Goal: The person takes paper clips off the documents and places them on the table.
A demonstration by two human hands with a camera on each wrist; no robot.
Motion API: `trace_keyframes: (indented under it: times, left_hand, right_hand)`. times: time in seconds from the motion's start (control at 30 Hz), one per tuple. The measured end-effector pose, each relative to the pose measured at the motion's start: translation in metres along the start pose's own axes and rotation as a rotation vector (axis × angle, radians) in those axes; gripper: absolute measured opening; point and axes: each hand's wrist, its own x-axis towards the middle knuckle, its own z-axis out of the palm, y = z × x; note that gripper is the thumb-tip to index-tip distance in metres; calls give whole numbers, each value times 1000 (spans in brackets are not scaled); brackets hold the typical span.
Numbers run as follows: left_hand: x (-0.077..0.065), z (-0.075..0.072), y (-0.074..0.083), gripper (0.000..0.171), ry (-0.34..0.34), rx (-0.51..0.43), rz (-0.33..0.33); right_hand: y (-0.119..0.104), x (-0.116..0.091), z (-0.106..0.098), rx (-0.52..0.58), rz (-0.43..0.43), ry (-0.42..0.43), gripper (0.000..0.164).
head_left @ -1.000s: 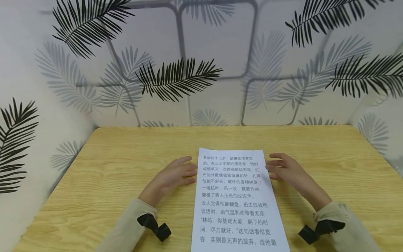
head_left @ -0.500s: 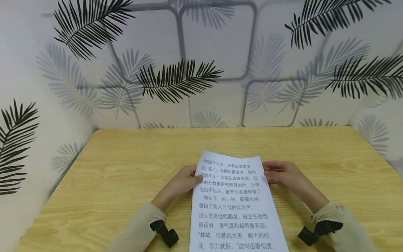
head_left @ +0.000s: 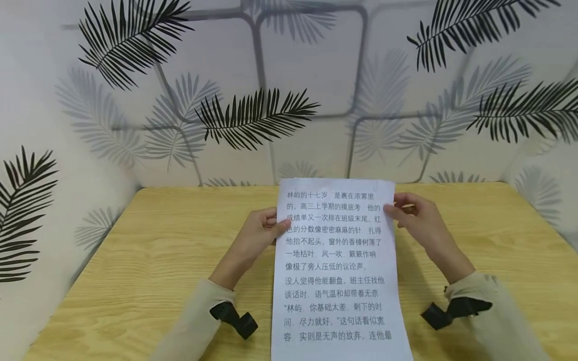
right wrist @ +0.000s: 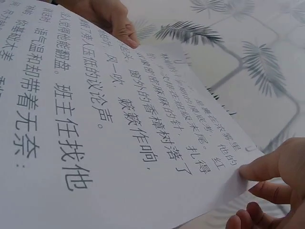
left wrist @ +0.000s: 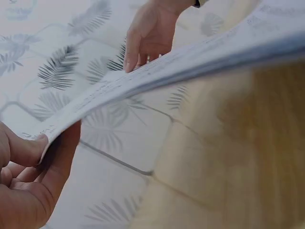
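A white sheaf of paper (head_left: 336, 273) printed with large Chinese text is raised off the table at its far end and faces me. My left hand (head_left: 253, 240) pinches its left edge near the top, thumb on the printed face and fingers behind. On the opposite edge, slightly higher, my right hand (head_left: 424, 220) pinches it between thumb and fingers. The left wrist view shows the paper (left wrist: 157, 71) bending in a curve, with a dark, layered-looking long edge. Two small loops like paper clips (right wrist: 250, 149) sit along the top edge in the right wrist view.
The wooden table (head_left: 171, 225) spreads out under the paper on both sides. Behind it stands a pale wall covering (head_left: 311, 60) with leaf patterns. Black wrist mounts (head_left: 235, 318) sit over both beige sleeves (head_left: 198, 316).
Both hands went from beside the flat paper to gripping its side edges. The paper's top end then rose from the table, and both hands moved up with it.
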Motion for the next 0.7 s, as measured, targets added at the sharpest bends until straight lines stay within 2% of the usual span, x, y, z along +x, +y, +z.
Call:
trace_keyframes:
  times: [0.1, 0.23, 0.37, 0.57, 0.7]
  left_hand:
    - [3, -2, 16, 27, 26, 31, 50]
    - [4, -5, 37, 26, 66, 149, 103]
    - [-1, -15, 54, 20, 76, 269, 150]
    - [-8, -26, 65, 17, 23, 362, 184]
    - [-11, -29, 67, 18, 45, 426, 165]
  right_hand:
    - [-17, 8, -8, 63, -51, 11, 36]
    - [-35, 10, -20, 112, -97, 7, 33]
    - [-44, 8, -28, 88, -113, -6, 28]
    - [-45, 8, -29, 11, -140, -37, 30]
    - [-45, 9, -23, 2, -192, -44, 27]
